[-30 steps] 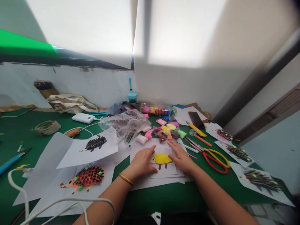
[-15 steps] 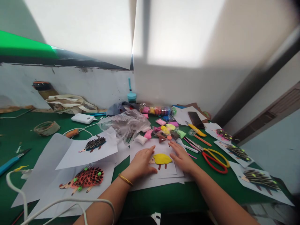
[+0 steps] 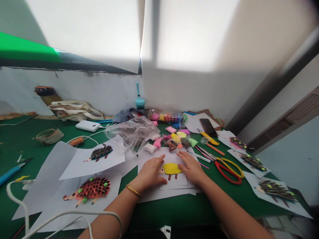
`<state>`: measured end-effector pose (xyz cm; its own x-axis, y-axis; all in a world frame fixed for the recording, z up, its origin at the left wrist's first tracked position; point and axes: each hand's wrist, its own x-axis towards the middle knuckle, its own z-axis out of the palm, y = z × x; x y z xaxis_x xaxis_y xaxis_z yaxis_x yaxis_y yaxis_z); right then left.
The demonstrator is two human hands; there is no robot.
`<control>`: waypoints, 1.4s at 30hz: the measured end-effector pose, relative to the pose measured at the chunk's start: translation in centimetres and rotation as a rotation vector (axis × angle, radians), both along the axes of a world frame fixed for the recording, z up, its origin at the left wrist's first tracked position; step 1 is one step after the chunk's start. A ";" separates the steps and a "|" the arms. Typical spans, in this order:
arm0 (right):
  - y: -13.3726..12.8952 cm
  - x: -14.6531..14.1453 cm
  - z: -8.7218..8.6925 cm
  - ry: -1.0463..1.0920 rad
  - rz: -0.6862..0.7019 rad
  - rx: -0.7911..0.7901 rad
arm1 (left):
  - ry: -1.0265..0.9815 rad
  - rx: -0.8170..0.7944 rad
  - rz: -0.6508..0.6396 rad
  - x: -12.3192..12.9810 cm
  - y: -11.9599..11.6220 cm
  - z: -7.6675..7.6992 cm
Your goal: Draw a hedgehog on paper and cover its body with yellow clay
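Note:
A yellow clay hedgehog [image 3: 172, 168] with a pale face and two brown legs lies on white paper [image 3: 174, 183] in front of me. At its left, my left hand [image 3: 151, 171] rests on the sheets, fingers apart, the thumb just below the face. On the other side my right hand [image 3: 191, 166] lies with its fingers spread, the thumb at the yellow body's right edge. Neither hand grips anything. More white sheets lie beneath the small one. Beyond the fingers sit several small packets of coloured clay [image 3: 171, 146].
Scissors [image 3: 228, 169], a yellow cutter [image 3: 208, 137] and a phone [image 3: 208, 127] lie to the right. Finished hedgehog pictures [image 3: 276, 192] flank both sides, including a red one [image 3: 92, 190]. A crumpled plastic bag [image 3: 134, 131], power bank [image 3: 87, 125] and white cable [image 3: 74, 214] are leftward.
My right hand has shifted slightly left, bringing its thumb to the yellow body's right edge. My left hand and the paper stay where they were.

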<state>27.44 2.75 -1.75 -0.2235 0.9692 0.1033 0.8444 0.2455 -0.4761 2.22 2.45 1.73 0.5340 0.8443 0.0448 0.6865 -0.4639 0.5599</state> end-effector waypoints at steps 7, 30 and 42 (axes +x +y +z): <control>0.2 -0.3 0.2 -0.009 -0.013 -0.018 | 0.013 0.001 -0.005 0.0 0.0 0.0; 0.7 -1.5 0.3 0.076 -0.051 0.144 | -0.006 0.005 -0.004 0.0 -0.1 0.1; -0.3 -2.1 1.1 -0.032 0.068 0.166 | -0.018 0.014 -0.020 -0.1 -0.1 -0.3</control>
<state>25.37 2.46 -0.61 -0.2934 0.9220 0.2529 0.8374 0.3754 -0.3973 2.08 2.36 1.42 0.5500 0.8325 0.0660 0.6666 -0.4852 0.5659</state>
